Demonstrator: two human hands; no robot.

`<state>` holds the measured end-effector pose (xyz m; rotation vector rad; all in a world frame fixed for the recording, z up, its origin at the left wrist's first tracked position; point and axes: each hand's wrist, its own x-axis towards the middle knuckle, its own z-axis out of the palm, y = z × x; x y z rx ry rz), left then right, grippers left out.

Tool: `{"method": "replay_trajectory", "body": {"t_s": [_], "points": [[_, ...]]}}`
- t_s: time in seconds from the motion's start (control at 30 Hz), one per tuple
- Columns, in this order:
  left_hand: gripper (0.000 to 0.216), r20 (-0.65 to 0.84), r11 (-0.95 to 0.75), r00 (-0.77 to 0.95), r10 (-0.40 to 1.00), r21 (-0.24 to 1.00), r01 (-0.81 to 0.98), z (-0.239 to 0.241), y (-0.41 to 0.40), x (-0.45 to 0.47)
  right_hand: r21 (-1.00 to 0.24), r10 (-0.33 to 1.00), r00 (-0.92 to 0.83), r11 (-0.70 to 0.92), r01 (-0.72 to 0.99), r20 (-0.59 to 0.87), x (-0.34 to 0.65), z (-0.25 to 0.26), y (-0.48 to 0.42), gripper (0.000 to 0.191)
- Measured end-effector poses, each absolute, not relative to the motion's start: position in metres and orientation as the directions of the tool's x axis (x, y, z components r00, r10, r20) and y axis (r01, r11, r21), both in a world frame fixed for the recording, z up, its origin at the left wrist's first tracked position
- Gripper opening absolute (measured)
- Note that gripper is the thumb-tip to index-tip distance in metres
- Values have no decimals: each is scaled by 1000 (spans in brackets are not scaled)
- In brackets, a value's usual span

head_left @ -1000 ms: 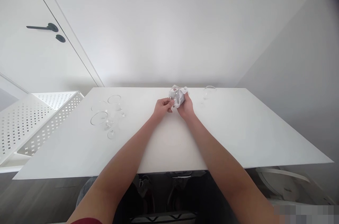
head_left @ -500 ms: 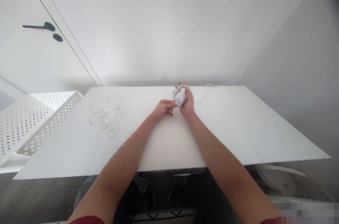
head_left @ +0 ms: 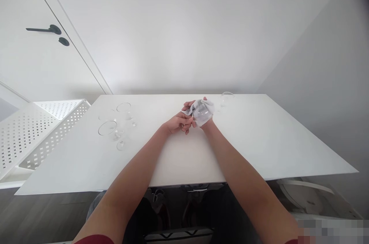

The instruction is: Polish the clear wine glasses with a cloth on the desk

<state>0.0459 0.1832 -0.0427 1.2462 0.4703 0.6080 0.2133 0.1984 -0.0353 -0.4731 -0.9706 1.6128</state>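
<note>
Wine glass point(head_left: 203, 114) with grey cloth point(head_left: 198, 104) is clasped in the right hand point(head_left: 205, 122) fingers; left hand point(head_left: 176, 122) fingers pinch against it.

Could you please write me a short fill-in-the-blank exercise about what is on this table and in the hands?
1. The right hand cups a white cloth around the ___ of a wine glass.
2. To the left of the left hand, ___ empty glasses stand on the table.
3. A lone glass stands beyond the hands, toward the person's ___.
Missing words: bowl; three; right.
</note>
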Motion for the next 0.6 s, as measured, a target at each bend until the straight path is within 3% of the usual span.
{"method": "replay_trajectory", "body": {"t_s": [0.07, 0.2, 0.37, 0.53, 0.6], "points": [[41, 37, 186, 695, 718, 952, -243, -43, 185, 45, -800, 919, -366, -107, -590, 147, 207, -37, 198, 64], [42, 92, 126, 500, 861, 914, -385, -45, 191, 48, -805, 937, -321, -84, -587, 136, 194, -35, 195, 67], [37, 95, -1, 301, 949, 955, -298, -50, 191, 56, -877, 967, -187, 66, -476, 175, 187, -34, 189, 59], [39, 59, 63, 421, 905, 960, -271, -46, 186, 55, -866, 952, 92, 305, -397, 293, 189, -30, 181, 60], [40, 52, 111, 522, 852, 955, -276, -42, 184, 53, -823, 938, 89, 336, -457, 334, 193, -26, 180, 54]]}}
